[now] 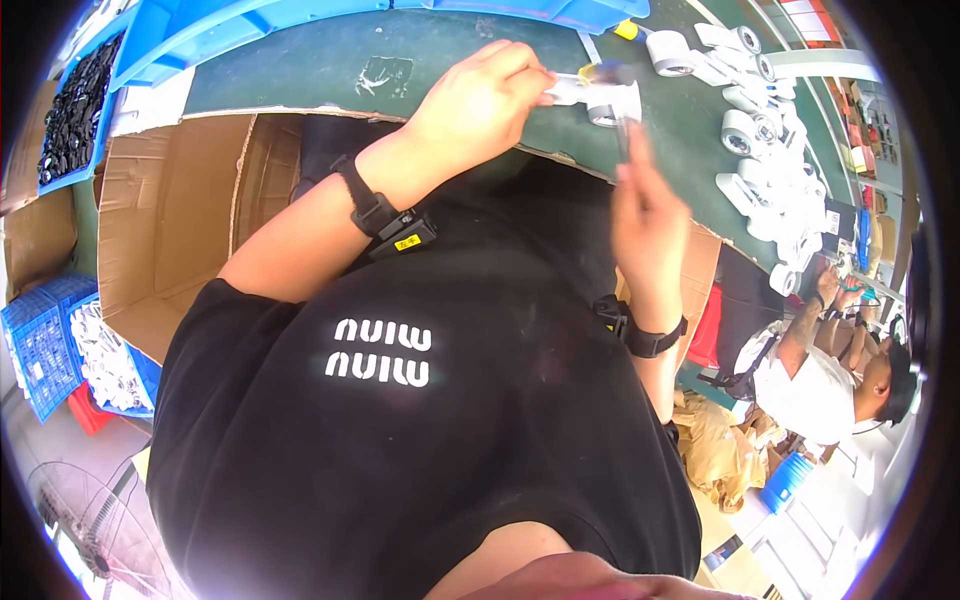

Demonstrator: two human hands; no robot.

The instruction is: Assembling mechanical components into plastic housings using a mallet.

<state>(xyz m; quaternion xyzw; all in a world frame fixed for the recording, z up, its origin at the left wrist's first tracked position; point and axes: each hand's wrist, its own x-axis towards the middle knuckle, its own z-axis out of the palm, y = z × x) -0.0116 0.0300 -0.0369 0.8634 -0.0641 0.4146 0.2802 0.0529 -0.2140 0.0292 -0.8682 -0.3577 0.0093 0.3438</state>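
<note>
My left hand (478,105) is above the green bench top, fingers pinched on one end of a white plastic part (568,90). The part's far end has a round, wheel-like piece with a dark centre. At that end my right hand (648,215) is closed around a slim dark tool (624,148), smeared by motion. A yellowish and dark blur shows at the top of the part; its kind I cannot make out. Several similar white parts (745,130) are heaped on the bench to the right.
A blue bin (230,35) stands along the far edge, with a bin of small black pieces (80,110) at the left. An open cardboard box (170,220) is below the bench edge. Another person (810,380) works at the right. A fan (95,540) stands lower left.
</note>
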